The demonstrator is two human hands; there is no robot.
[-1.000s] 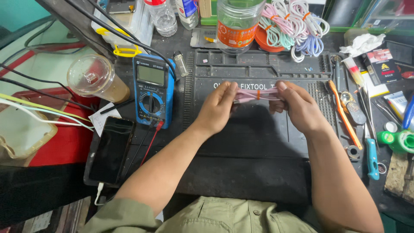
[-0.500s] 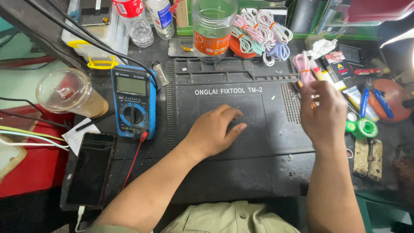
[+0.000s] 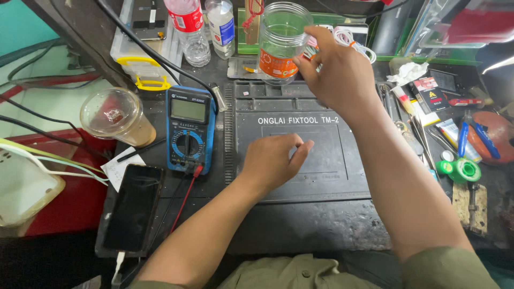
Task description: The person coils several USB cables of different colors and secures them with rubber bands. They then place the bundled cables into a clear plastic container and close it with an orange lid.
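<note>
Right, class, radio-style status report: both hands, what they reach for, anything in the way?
Left hand flat on black work mat, empty. Right hand reaching to bundled cables behind clear jar. Jar beside the reach.

I see a dark workbench [image 3: 300, 227] carrying a black repair mat [image 3: 316, 187], a blue multimeter [image 3: 189, 128], a black phone [image 3: 134, 206], 1 lidded plastic cup [image 3: 115, 115], 1 clear jar [image 3: 279, 43], 2 bottles [image 3: 187, 29] and scattered hand tools [image 3: 460, 144].

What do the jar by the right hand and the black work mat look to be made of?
Jar: likely clear plastic; see-through glossy wall with an orange label band. Work mat: looks like matte black rubber or silicone, with moulded tray recesses along its top edge.
</note>
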